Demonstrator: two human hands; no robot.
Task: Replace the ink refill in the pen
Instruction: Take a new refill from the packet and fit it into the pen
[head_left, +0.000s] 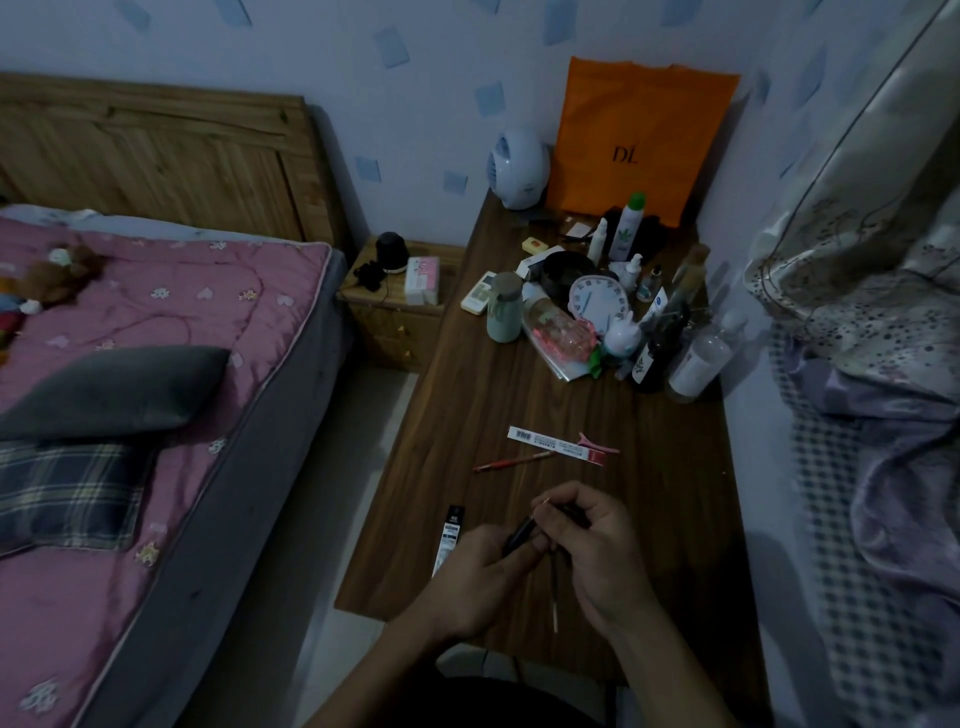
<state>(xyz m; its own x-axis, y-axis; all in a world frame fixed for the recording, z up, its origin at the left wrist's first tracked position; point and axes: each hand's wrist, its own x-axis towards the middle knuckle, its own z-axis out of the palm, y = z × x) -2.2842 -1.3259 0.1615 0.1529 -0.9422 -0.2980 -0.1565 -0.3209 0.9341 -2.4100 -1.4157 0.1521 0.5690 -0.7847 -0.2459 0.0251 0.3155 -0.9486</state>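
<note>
Head view: over the near end of the worktop (467, 395) I see the left hand (475, 584) curled round one end of the dark pen (521, 534), while the right hand (597, 561) pinches the other end. A thin refill (555, 597) runs from under the fingers toward the near edge; whether it is held, I cannot tell. A refill packet (450, 535) lies by the left edge.

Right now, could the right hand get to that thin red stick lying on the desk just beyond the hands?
Probably yes: only bare desk lies between the right hand and the thin red stick. But its fingers grip the black pen, so it would need to let go first.
</note>
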